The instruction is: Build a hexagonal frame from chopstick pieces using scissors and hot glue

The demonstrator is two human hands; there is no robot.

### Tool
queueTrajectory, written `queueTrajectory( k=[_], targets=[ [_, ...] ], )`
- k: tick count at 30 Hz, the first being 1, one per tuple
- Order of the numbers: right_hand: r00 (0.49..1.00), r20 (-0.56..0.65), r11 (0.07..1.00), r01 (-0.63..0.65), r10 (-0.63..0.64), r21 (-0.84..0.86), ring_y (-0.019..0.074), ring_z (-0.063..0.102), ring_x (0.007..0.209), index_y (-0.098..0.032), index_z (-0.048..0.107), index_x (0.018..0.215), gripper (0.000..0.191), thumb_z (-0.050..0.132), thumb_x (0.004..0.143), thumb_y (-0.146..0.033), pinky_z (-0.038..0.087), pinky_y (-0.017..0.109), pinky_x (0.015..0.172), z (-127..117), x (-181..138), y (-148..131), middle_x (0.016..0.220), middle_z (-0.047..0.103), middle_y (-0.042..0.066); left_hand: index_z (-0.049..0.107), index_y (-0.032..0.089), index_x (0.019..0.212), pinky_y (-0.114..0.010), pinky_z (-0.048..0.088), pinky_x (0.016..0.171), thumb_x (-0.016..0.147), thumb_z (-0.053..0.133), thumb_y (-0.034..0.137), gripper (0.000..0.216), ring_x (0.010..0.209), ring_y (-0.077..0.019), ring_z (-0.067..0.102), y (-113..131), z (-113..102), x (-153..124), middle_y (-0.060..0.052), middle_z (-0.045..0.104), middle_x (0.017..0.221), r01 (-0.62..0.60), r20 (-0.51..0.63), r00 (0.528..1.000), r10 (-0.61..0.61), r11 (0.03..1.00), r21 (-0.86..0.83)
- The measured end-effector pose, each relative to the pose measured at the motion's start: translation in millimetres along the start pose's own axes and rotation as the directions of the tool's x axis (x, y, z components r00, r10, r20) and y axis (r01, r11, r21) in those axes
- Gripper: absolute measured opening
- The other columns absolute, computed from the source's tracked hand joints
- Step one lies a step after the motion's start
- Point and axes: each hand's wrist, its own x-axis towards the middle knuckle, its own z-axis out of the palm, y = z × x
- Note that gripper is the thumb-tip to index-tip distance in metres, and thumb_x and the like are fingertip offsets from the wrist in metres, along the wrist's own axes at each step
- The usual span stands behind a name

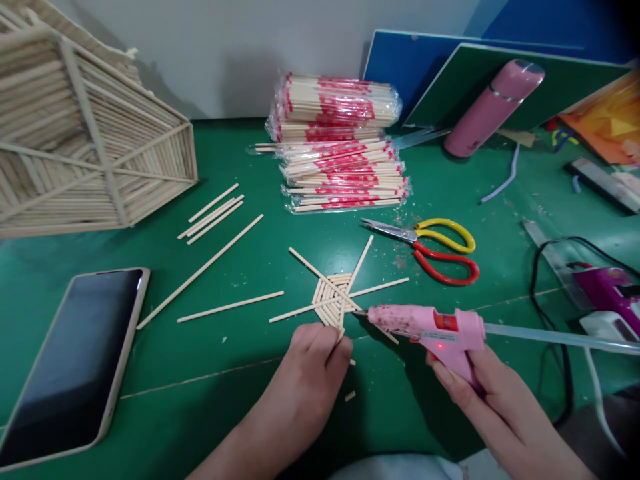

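Note:
A star-shaped frame of wooden sticks (327, 293), partly filled with short pieces, lies flat on the green table. My left hand (315, 360) is closed on the near end of this frame, its fingertips partly hidden. In my right hand (493, 393) is a pink glue gun (433, 327) with its red light lit. The gun's dark nozzle points left at the frame's right side; whether it touches cannot be told. A clear glue stick (555, 337) runs out of the gun's back. One small cut stick piece (350, 396) lies right of my left hand.
Loose sticks (200, 273) lie to the left, beside a phone (75, 360). Scissors (435, 250) lie beyond the glue gun. Wrapped chopsticks (345, 147) are piled at the back, with a pink flask (493, 110) to their right. A stick-built structure (95, 127) stands back left; a black cable (537, 287) curves at right.

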Motion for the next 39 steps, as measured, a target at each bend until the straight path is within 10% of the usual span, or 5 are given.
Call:
queueTrajectory(
  k=[39],
  targets=[
    [1.0, 0.012, 0.998, 0.028, -0.027, -0.055, 0.0126, 0.05, 0.052, -0.022, 0.047, 0.088, 0.009, 0.04, 0.084, -0.027, 0.042, 0.021, 0.045, -3.2, -4.6, 9.7, 0.063, 0.052, -0.001, 0.055, 0.018, 0.083, -0.027, 0.039, 0.075, 0.085, 0.036, 0.02, 0.019, 0.078, -0.0147, 0.045, 0.4, -2.1, -0.6, -0.002, 0.052, 0.081, 0.018, -0.024, 1.0, -0.019, 0.999, -0.043]
  ],
)
